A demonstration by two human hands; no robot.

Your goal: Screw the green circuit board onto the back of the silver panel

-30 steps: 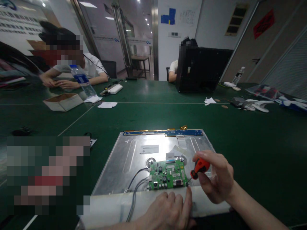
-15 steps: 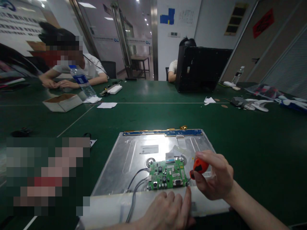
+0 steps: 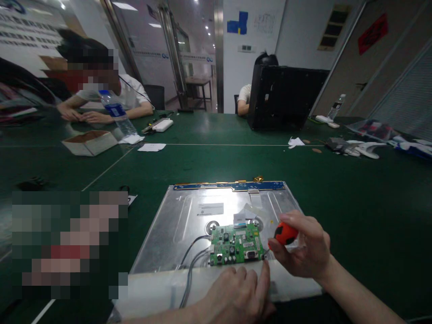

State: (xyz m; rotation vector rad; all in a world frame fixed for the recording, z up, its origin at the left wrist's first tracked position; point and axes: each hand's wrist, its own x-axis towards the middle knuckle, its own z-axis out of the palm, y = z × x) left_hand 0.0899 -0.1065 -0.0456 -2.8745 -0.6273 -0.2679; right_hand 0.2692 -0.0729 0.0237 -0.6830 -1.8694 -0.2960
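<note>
A short red-and-black screwdriver [image 3: 286, 233] is pinched between the thumb and fingers of my right hand [image 3: 305, 249]. Its thin shaft slants down to the lower right corner of a green circuit board [image 3: 238, 245], where a small dark screw point shows. My left hand [image 3: 239, 290] rests on the white strip along the near edge of a silver metal panel [image 3: 162, 243]. Its index finger stretches to the same corner, its tip just beside the screw point, while the other fingers are bent. Grey cables [image 3: 190, 274] run from the board's left side past my left hand.
A blue circuit strip [image 3: 216, 186] lines the panel's far edge. Further out stand an open box [image 3: 89, 146], a water bottle [image 3: 118, 114] and a large black casing [image 3: 286, 96]. White-handled tools [image 3: 361, 147] lie to the right. Two people sit across the green table [image 3: 202, 162].
My right thumb and the screwdriver have shifted slightly, and the thumb now covers the lower handle. The left index finger stays by the board's corner. The whole view has moved a little.
</note>
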